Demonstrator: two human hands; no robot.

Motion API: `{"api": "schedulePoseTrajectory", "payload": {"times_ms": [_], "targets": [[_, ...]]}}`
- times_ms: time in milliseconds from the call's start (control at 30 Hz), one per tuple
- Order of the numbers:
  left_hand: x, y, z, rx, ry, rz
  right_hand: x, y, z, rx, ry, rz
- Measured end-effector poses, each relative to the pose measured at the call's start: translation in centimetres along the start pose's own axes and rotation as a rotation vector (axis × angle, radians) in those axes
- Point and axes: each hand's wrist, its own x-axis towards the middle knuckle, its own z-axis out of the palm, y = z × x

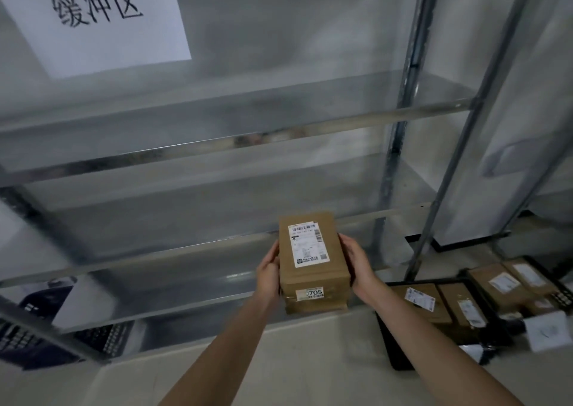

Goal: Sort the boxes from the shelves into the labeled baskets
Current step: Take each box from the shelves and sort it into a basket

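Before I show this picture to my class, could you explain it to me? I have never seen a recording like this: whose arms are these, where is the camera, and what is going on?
There is no machine here: a person is working with bare hands. The single picture comes from a camera worn on the person's head, looking forward and down, so the arms reach in from the bottom edge. The left hand and right hand grip a brown cardboard box by its sides. Its white shipping label faces the camera, and a small sticker on the near end reads 705. Behind it stand metal shelves with a paper sign in Chinese characters. On the floor to the right, a black basket already holds similar boxes.
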Motion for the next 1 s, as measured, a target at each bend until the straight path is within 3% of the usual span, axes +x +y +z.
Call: {"api": "schedulePoseTrajectory", "payload": {"times_ms": [200,400,1000], "targets": [[-4.1,0.3,5.7,-0.078,0.041,0.026,-3.4,-3.7,-3.4,-0.088,0.042,-0.074],[-7.5,-1.7,12.7,-0.162,0.064,0.052,-6.9,-6.2,-9.1,-0.164,0.036,0.018],[-13.9,-10.3,33.8,-0.115,-0.128,-0.132,-11.4,-11.3,-31.9,-0.031,0.179,0.024]]}}
